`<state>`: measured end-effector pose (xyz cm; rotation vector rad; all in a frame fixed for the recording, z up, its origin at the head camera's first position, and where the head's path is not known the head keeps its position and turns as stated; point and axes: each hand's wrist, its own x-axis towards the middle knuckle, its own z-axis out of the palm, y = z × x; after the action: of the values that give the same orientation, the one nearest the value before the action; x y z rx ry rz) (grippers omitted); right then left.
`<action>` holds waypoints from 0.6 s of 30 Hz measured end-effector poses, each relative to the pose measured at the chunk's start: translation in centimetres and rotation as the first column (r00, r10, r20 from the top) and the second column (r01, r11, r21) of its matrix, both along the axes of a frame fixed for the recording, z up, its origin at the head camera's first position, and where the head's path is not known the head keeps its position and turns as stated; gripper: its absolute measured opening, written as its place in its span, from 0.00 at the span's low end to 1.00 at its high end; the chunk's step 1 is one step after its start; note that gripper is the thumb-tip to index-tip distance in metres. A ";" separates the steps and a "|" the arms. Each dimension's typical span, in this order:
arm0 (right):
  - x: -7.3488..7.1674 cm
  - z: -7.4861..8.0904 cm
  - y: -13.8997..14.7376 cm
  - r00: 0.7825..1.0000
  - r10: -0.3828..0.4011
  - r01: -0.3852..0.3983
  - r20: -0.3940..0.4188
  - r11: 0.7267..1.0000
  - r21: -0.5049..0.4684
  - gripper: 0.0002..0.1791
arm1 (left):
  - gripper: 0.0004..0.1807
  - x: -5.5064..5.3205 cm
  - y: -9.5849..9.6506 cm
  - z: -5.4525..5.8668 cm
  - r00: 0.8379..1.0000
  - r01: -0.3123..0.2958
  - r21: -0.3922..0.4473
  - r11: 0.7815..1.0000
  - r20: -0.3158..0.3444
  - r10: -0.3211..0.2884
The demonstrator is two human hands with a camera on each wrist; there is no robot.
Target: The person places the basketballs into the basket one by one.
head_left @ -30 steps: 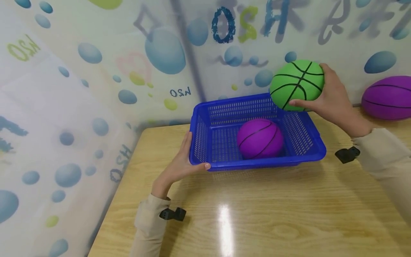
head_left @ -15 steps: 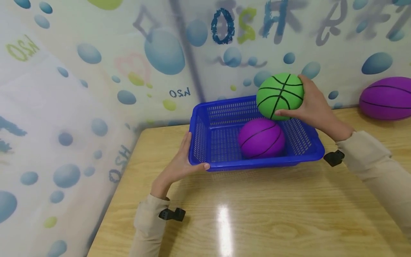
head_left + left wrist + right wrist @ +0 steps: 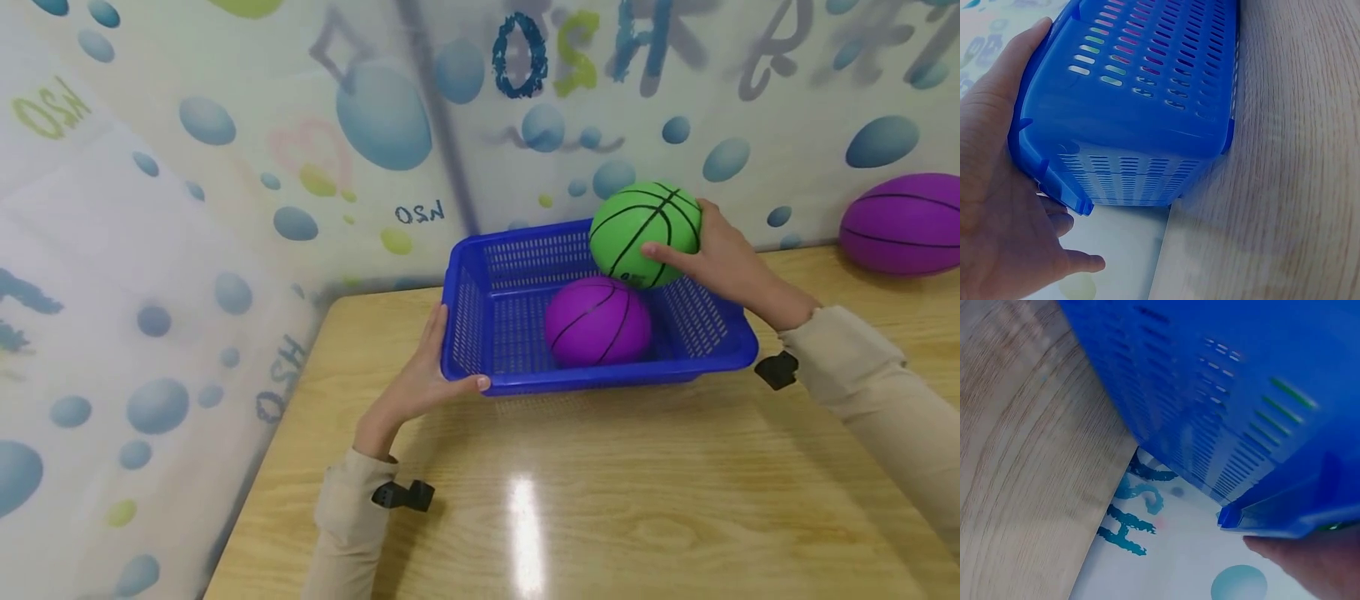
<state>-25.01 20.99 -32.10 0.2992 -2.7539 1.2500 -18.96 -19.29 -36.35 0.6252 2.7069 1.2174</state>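
Note:
In the head view my right hand (image 3: 723, 258) grips a green basketball (image 3: 637, 237) with black lines, thumb across its near side. The ball is at the back right of a blue plastic basket (image 3: 600, 382), inside its rim. A purple ball (image 3: 596, 325) sits in the basket just in front of the green one; the two overlap in view. My left hand (image 3: 420, 375) holds the basket's left front corner, thumb along the front rim and fingers against the left side. In the left wrist view that hand (image 3: 1004, 169) is on the rim of the slotted basket (image 3: 1122, 112).
Another purple ball (image 3: 903, 225) rests on the wooden table (image 3: 637, 483) at the far right, by the wall. A wall sheet (image 3: 247, 200) printed with bubbles and letters stands behind and left of the table.
My right hand has carried the green ball left and down into the basket, and the ball has turned a little. Lately the purple ball in the basket has shifted slightly left. The left hand stays put.

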 end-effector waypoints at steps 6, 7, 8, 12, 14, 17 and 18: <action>0.1 -0.4 0.0 1.000 0.008 -0.008 0.028 1.000 0.005 0.53 | 0.62 1.2 1.0 2.2 0.999 -0.001 0.017 1.000 0.034 0.000; 0.1 -0.4 0.0 1.000 0.012 -0.012 0.019 1.000 0.006 0.52 | 0.62 1.4 1.2 2.6 0.999 -0.002 0.020 1.000 0.039 0.001; 0.1 -0.4 -0.1 1.000 0.018 -0.018 0.011 1.000 0.005 0.52 | 0.62 1.7 1.4 3.1 0.999 -0.001 0.023 1.000 0.043 0.000; 0.1 -0.4 0.0 0.998 0.054 -0.054 -0.017 0.999 -0.006 0.49 | 0.62 2.0 1.6 3.6 0.999 0.000 0.033 0.999 0.044 -0.001; 0.3 -0.4 0.3 0.998 0.061 -0.061 -0.008 0.998 0.002 0.48 | 0.64 1.6 1.3 3.0 0.999 0.004 0.036 0.999 0.032 -0.005; 0.4 -0.3 1.1 0.999 0.048 -0.049 0.003 0.999 0.025 0.47 | 0.64 1.3 1.0 2.4 1.000 0.003 0.031 1.000 0.020 -0.004; 0.5 -0.2 1.5 0.999 0.038 -0.038 0.003 0.999 0.032 0.46 | 0.64 1.3 1.0 2.5 1.000 0.003 0.030 1.000 0.017 -0.003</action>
<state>-24.48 22.45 -32.31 0.3542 -2.7854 1.2173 -17.68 -18.26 -33.88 0.6194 2.6774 1.2591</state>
